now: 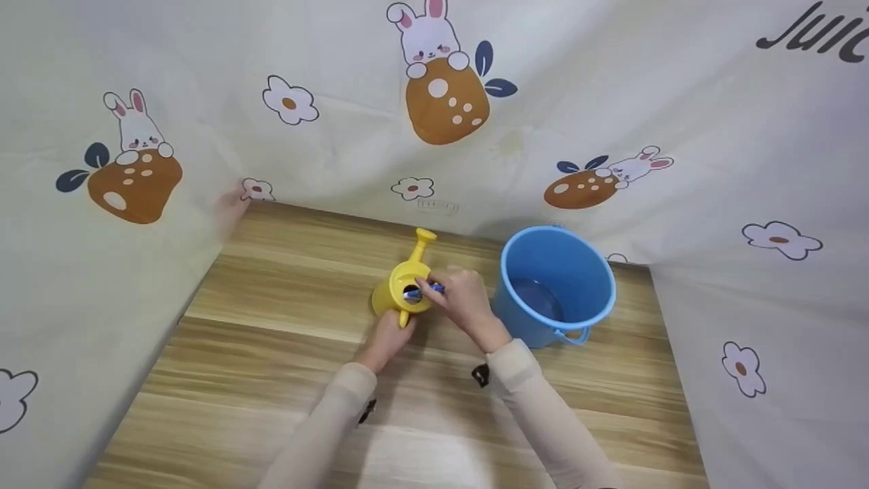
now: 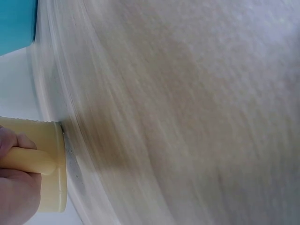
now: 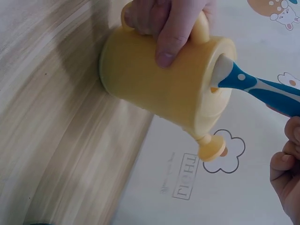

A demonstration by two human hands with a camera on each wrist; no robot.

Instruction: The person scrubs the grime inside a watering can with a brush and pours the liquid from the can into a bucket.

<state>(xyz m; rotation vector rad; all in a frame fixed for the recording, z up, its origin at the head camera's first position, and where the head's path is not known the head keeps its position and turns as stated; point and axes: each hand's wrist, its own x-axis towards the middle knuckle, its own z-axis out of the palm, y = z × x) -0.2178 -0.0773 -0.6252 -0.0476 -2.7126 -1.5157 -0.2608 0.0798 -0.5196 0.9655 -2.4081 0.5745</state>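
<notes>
A person steadies a yellow watering can (image 3: 152, 89) by its handle with the left hand (image 1: 390, 337), fingers curled around the grip and thumb laid along the body; the right hand (image 1: 466, 297), fingers closed in, pinches a blue-and-white tool (image 3: 267, 92) whose pale end dips into the can's mouth. The can is at the middle of the wood-grain surface (image 1: 271, 285), left of a blue bucket (image 1: 582, 272) and toward the far patterned cloth (image 1: 339, 146); whether its base sits flat is hard to tell.

From here, a hard sideways push of the tool against the narrow opening could tip the can, should the left hand's hold slacken; a loose pinch could let the tool drop inside; a wide swing of the right arm could knock the bucket close by.

The can looks smooth and plain, rounded in body, with a looped handle on the near side and a spout (image 1: 419, 251) ending in a flared head on the far side; its contents cannot be made out.
</notes>
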